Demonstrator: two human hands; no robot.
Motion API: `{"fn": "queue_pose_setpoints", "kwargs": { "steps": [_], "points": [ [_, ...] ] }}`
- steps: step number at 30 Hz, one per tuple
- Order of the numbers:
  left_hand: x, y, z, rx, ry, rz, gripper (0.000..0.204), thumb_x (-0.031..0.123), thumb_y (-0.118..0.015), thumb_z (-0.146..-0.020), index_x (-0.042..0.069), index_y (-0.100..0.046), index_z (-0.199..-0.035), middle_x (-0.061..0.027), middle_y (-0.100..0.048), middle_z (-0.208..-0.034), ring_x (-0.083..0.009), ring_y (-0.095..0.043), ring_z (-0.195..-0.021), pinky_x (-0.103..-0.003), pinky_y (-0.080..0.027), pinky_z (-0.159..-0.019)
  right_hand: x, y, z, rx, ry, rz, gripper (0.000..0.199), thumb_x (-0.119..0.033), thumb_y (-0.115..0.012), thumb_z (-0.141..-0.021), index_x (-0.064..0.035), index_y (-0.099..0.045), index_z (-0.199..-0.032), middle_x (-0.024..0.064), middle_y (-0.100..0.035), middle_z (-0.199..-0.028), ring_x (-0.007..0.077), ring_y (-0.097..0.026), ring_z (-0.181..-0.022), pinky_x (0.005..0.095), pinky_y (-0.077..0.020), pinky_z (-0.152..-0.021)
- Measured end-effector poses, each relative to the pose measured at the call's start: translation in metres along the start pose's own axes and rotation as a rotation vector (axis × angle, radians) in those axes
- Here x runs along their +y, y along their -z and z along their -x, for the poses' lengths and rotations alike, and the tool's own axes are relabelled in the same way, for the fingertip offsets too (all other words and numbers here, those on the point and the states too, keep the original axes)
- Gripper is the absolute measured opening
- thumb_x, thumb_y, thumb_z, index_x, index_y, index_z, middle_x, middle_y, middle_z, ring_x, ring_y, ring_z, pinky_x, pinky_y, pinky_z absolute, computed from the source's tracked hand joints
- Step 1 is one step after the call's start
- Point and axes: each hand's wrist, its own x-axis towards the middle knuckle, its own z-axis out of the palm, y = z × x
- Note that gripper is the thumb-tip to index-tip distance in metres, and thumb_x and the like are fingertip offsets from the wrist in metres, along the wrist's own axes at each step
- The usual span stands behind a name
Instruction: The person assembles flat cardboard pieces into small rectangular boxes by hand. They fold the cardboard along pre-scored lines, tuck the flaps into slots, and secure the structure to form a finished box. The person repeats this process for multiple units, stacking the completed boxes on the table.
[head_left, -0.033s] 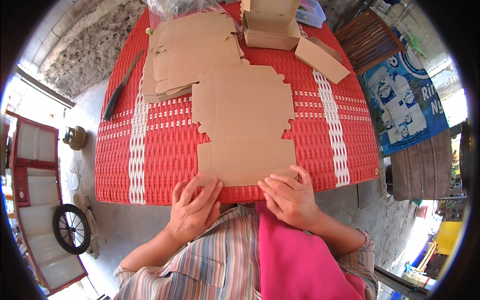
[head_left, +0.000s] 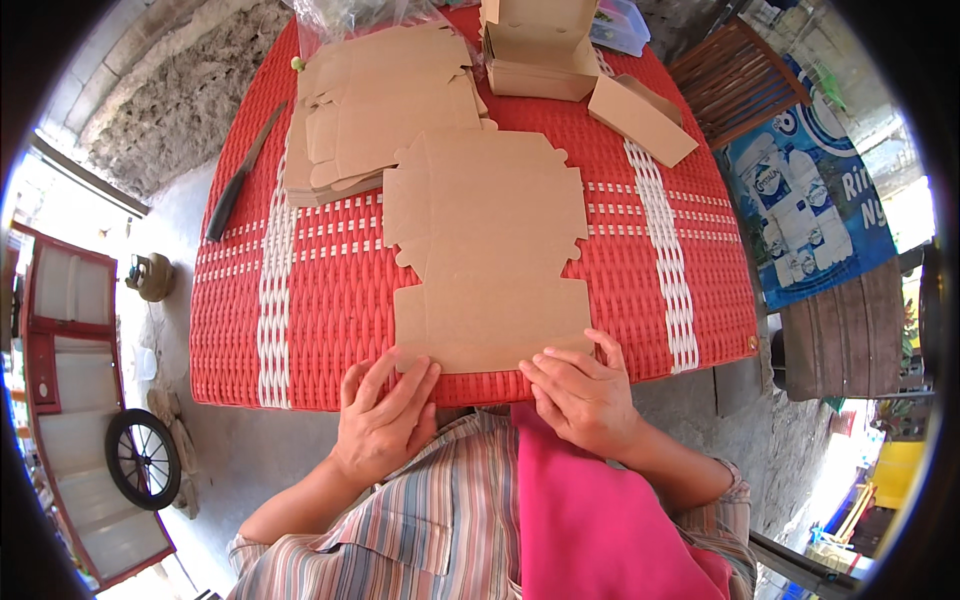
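The person sits at the near edge of the bench, which is covered by a red woven mat with white stripes. A striped shirt and a pink cloth fill the foreground.

The left hand lies flat at the near edge of the bench, fingers spread loosely, fingertips touching the near left corner of the flat cardboard sheet. The hand grips nothing; it presses on the sheet edge.

The right hand lies likewise at the near right corner of the same sheet, fingers extended and resting on its edge, with nothing enclosed.

The cardboard sheet is an unfolded box blank, brown, with notched flaps along its sides. It lies flat in the middle of the bench, running from the hands toward the far side.

Beyond it, to the left, a stack of similar blanks lies on the bench, its near edge just beside the sheet. A dark knife lies near the left edge of the bench.

At the far side stands a folded box, open at the top. A closed flat box lies to its right. A clear plastic bag sits at the far edge.
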Motion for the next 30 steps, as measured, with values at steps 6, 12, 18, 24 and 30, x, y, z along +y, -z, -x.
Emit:
{"fn": "queue_pose_setpoints", "kwargs": {
  "steps": [6, 12, 18, 24, 30],
  "points": [
    [-0.004, 0.005, 0.005, 0.016, 0.013, -0.067, 0.043, 0.015, -0.067, -0.081, 0.008, -0.07, -0.123, -0.0017, -0.06, -0.135, -0.0296, -0.049, -0.132, -0.05, -0.037, -0.108, 0.013, 0.009, 0.014, 0.024, -0.033, 0.035, 0.029, -0.015, -0.071, -0.083, -0.0083, -0.073, -0.111, 0.0013, -0.068, -0.103, 0.0154, -0.065, -0.104, 0.0512, -0.0373, -0.107],
    [-0.017, 0.008, 0.005, 0.044, 0.055, 0.218, 0.043, 0.008, -0.07, -0.079, 0.005, -0.068, -0.123, -0.0113, -0.058, -0.136, -0.0327, -0.048, -0.132, -0.05, -0.038, -0.108, 0.031, 0.018, 0.029, -0.022, -0.099, -0.103, 0.041, -0.02, -0.072, -0.085, -0.0066, -0.066, -0.123, 0.006, -0.065, -0.113, 0.021, -0.061, -0.112, 0.0506, -0.0359, -0.11],
    [-0.016, 0.028, -0.028, -0.006, 0.258, 0.394, 0.059, 0.012, -0.082, -0.074, 0.005, -0.062, -0.129, -0.0168, -0.051, -0.141, -0.0386, -0.041, -0.139, -0.05, -0.036, -0.112, 0.049, 0.037, 0.032, 0.006, -0.249, -0.146, 0.094, -0.048, -0.082, -0.075, -0.0049, -0.041, -0.148, 0.0119, -0.049, -0.144, 0.0291, -0.043, -0.138, 0.0536, -0.0241, -0.119],
    [-0.034, 0.019, -0.019, -0.094, -0.08, 0.415, 0.019, 0.006, -0.076, -0.08, 0.009, -0.068, -0.097, -0.0066, -0.069, -0.124, -0.0306, -0.056, -0.131, -0.052, -0.033, -0.115, 0.044, 0.048, 0.023, -0.199, -0.189, -0.094, 0.1, -0.046, -0.086, -0.067, -0.0118, -0.042, -0.15, 0.0063, -0.046, -0.151, 0.0255, -0.036, -0.146, 0.0549, -0.0135, -0.122],
    [-0.014, 0.033, 0.001, -0.208, -0.163, 0.592, 0.027, 0.009, -0.077, -0.079, 0.011, -0.069, -0.105, -0.0041, -0.068, -0.128, -0.0249, -0.056, -0.131, -0.05, -0.037, -0.114, 0.042, 0.036, 0.038, -0.236, -0.009, -0.077, 0.057, -0.02, -0.076, -0.08, -0.0239, -0.061, -0.134, 0.0002, -0.054, -0.145, 0.0205, -0.047, -0.139, 0.0537, -0.0217, -0.12]
  ]
}}
